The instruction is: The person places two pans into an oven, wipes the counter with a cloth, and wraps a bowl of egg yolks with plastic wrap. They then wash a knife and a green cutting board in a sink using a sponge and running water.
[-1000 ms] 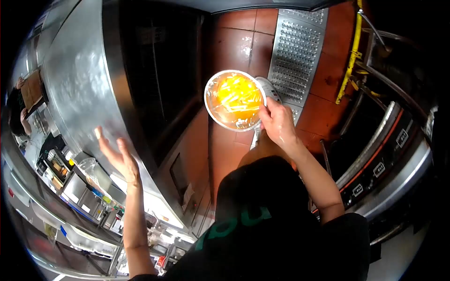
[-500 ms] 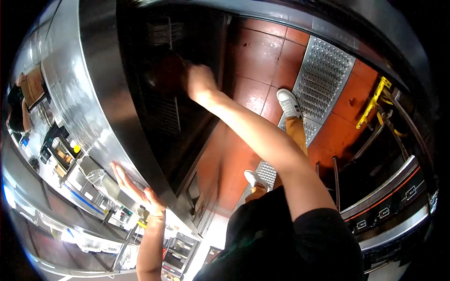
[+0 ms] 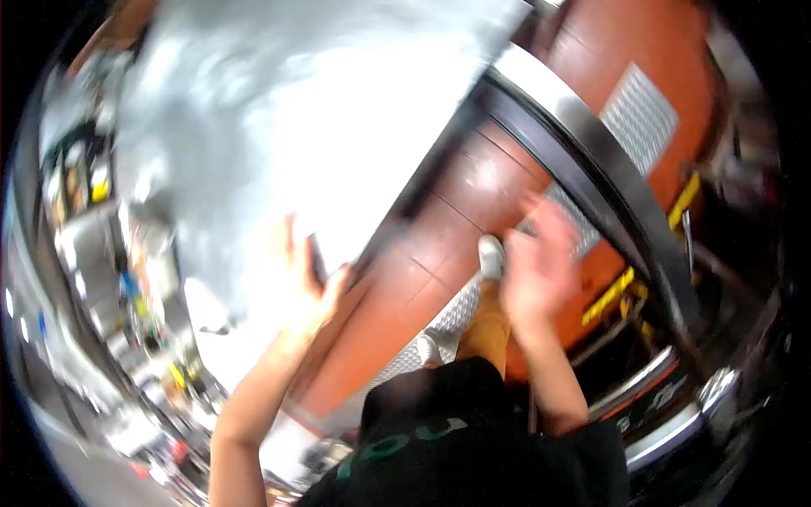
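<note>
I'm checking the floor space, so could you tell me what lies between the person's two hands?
In the head view, red floor tiles and a white shoe show between the left hand and right hand; everything is blurred.

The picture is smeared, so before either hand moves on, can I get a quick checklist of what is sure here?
1. Left hand flat on the steel door: ok.
2. Right hand empty: ok, fingers spread, nothing in them.
3. Door fully shut: cannot tell, too blurred.
4. Shoe planted on the floor grate: ok.
5. Red tile floor dry: cannot tell.
</note>
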The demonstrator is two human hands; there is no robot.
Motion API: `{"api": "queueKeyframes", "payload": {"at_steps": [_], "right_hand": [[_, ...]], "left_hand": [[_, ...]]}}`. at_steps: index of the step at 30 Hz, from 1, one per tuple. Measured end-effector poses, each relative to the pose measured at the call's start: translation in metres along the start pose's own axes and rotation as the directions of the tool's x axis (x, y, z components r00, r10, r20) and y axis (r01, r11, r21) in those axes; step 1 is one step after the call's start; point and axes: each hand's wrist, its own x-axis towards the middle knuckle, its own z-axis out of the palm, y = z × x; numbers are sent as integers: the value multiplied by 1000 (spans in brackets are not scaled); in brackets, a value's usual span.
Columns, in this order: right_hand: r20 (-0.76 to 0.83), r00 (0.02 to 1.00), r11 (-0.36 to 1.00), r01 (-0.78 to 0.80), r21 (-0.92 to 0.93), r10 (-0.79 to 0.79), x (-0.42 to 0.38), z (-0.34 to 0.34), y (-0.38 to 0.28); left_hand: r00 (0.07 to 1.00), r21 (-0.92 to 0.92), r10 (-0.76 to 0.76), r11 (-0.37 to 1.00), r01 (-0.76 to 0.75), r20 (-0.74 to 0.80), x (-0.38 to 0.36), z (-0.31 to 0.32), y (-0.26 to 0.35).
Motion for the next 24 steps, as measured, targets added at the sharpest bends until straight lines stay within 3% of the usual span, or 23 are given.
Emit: {"api": "queueKeyframes", "payload": {"at_steps": [1, 2, 3, 4, 5, 6, 7, 8, 9, 10, 11, 13, 14, 15, 16, 17, 18, 19, 20, 21, 22, 23, 24], "right_hand": [[-132, 963, 963, 212, -168, -235, 7, -34, -9], [-247, 864, 869, 337, -363, -439, 14, -70, -18], [-86, 875, 612, 259, -748, -476, 28, -112, -21], [-22, 887, 502, 240, -831, -461, 39, -143, -9], [32, 925, 467, 222, -856, -380, 45, -171, 23], [50, 999, 517, 49, -854, -12, 39, -186, 48], [156, 968, 308, 212, -927, -196, 28, -191, 69], [162, 965, 291, 218, -931, -204, 16, -181, 56], [100, 993, 410, 68, -910, 57, 12, -180, 49], [168, 964, 606, 9, -796, 208, 8, -179, 36], [191, 949, 599, 2, -800, 251, -9, -178, 47], [353, 890, 730, 35, -683, 288, -49, -169, 29], [478, 844, 901, -13, -433, 242, -57, -177, 56], [371, 808, 864, -307, -399, 458, -69, -172, 50], [462, 618, 725, -684, -82, 636, -83, -170, 45], [348, 696, 770, -619, -154, 628, -93, -168, 72], [320, 755, 818, -499, -287, 573, -91, -178, 138], [297, 875, 907, -292, -304, 381, -109, -173, 169], [454, 715, 843, -394, -366, 531, -116, -173, 194], [536, 568, 779, -404, -480, 624, -139, -156, 162], [598, 400, 719, -367, -590, 695, -169, -130, 105], [564, 351, 660, -290, -693, 747, -193, -105, 70], [652, 272, 695, -98, -713, 708, -205, -87, 62]], "left_hand": [[1000, 10, -19, 1000, 19, 0, -1, -1, -1], [998, 41, -35, 998, 37, -44, -3, 0, -1], [995, -37, -72, 997, 69, -74, -6, 3, -3], [989, -116, -108, 989, 96, -105, -9, 7, -6], [975, -134, -59, 990, 30, -214, -16, 11, -7], [961, -171, -79, 985, 34, -266, -19, 12, -6], [945, -212, -91, 977, 24, -313, -20, 10, -6], [940, -227, -139, 971, 69, -311, -24, 26, -5], [929, -271, -197, 956, 111, -314, -34, 23, 3], [914, -315, -253, 937, 150, -316, -44, 19, 10], [894, -395, -321, 900, 184, -314, -63, 7, 28], [937, -492, -214, 869, 53, -277, -126, -28, 45], [981, -521, -175, 847, 108, -81, -155, -32, 44], [986, -547, -120, 822, 162, 112, -189, -33, 42], [984, -606, -131, 775, 178, 122, -235, -26, 38], [982, -660, -135, 728, 187, 130, -283, -9, 32], [946, -609, -205, 727, 319, 251, -330, 21, 23], [837, -454, -382, 711, 538, 393, -382, 57, 13], [700, -506, -537, 486, 712, 470, -443, 77, 3], [446, -226, -643, 398, 889, 623, -493, 102, -10], [251, -259, -883, 155, 953, 397, -592, 199, -16], [46, -83, -939, 19, 996, 342, -642, 172, -4], [-212, -19, -905, -235, 972, 368, -674, 144, 8]]}}
